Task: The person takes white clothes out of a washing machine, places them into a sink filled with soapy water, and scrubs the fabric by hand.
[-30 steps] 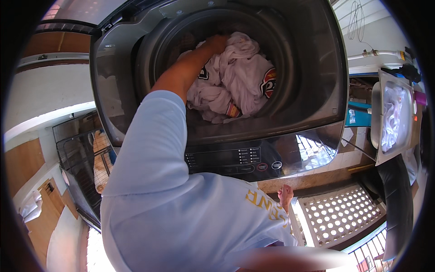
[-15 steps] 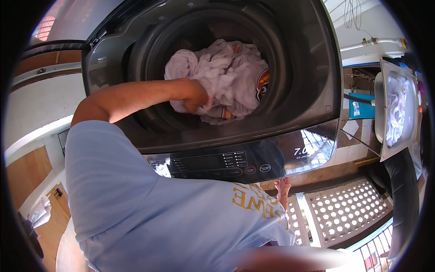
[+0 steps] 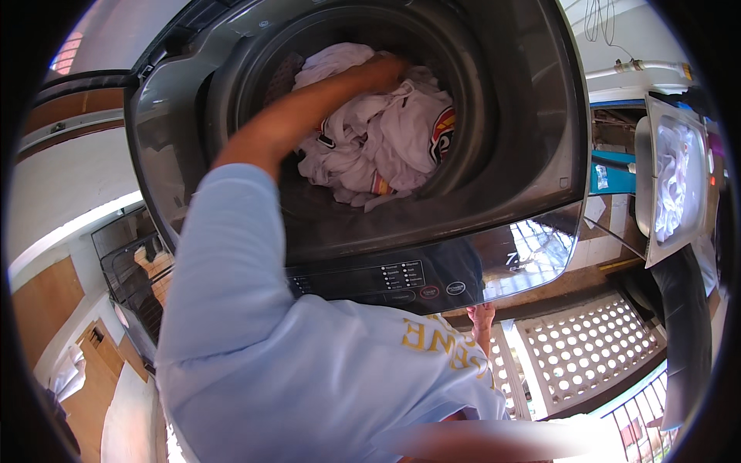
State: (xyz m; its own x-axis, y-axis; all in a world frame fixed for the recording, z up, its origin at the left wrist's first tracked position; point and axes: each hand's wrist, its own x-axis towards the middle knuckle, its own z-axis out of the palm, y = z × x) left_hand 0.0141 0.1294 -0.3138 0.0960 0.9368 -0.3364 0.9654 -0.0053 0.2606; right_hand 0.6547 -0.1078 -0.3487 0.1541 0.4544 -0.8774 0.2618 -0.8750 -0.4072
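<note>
Washer drum (image 3: 471,100) — white garments (image 3: 390,135) and left hand (image 3: 386,72) inside.

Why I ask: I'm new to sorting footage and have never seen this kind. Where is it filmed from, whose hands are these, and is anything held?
There's no robot: these are a person's own bare hands. A wide fisheye camera on their head looks down, so straight edges bend. In front is an open washing machine; its drum holds crumpled white clothes with colourful prints. The left hand reaches onto the heap; its grip is hard to see. What seems to be the right hand shows by the front edge, its hold unclear. Far right, a basin holds white cloth.
</note>
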